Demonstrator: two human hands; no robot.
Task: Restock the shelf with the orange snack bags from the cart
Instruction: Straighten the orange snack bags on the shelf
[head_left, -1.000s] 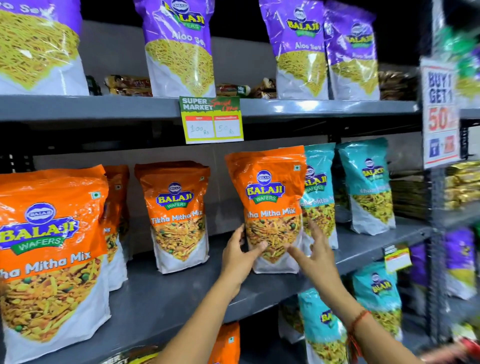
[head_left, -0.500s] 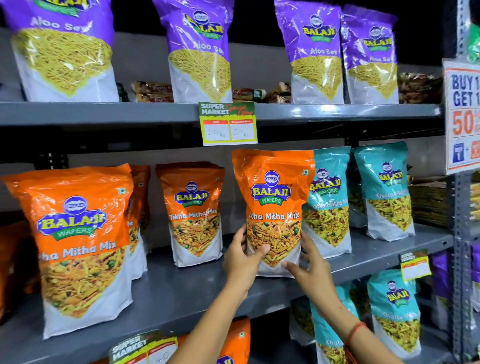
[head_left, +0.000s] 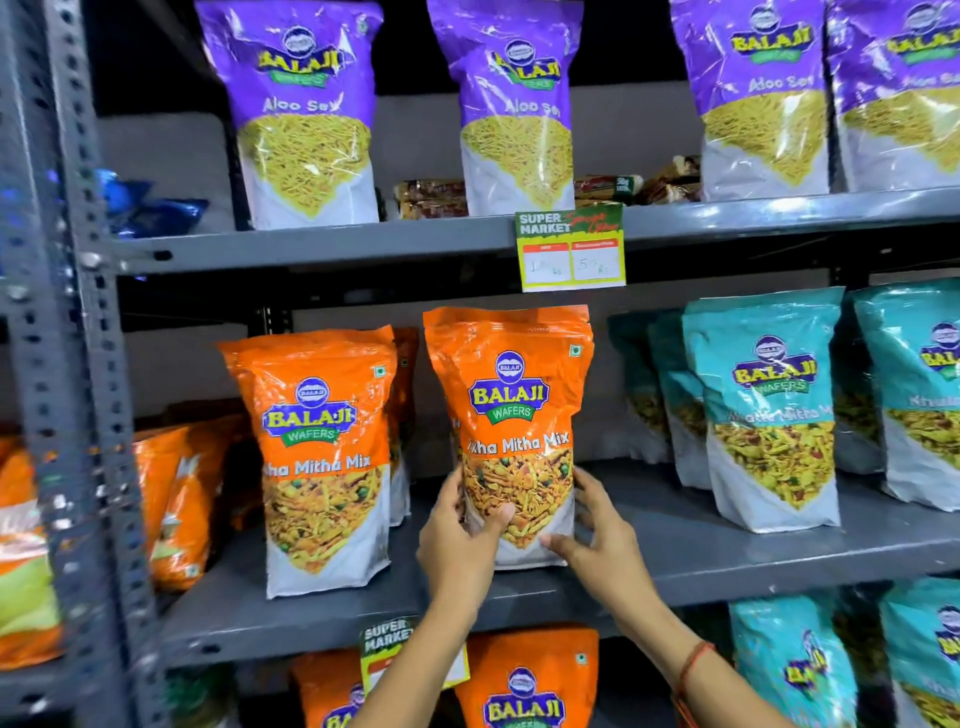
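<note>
An orange Tikha Mitha Mix snack bag (head_left: 511, 415) stands upright on the grey middle shelf (head_left: 701, 551). My left hand (head_left: 460, 540) grips its lower left side, thumb across the clear window. My right hand (head_left: 597, 535) holds its lower right edge and bottom corner. A second orange bag (head_left: 319, 447) stands to its left, with another orange bag partly hidden behind it. More orange bags (head_left: 524, 680) sit on the shelf below. The cart is out of view.
Teal snack bags (head_left: 769, 405) fill the right half of the middle shelf. Purple Aloo Sev bags (head_left: 306, 114) line the top shelf, with a price tag (head_left: 571, 249) hanging from its edge. A perforated grey upright (head_left: 62, 364) stands at left, with more orange bags (head_left: 171, 504) beyond it.
The view has swung left and closer. Both hands have closed on the orange bag's lower sides, and it now stands apart from the teal bags, nearer the other orange bags.
</note>
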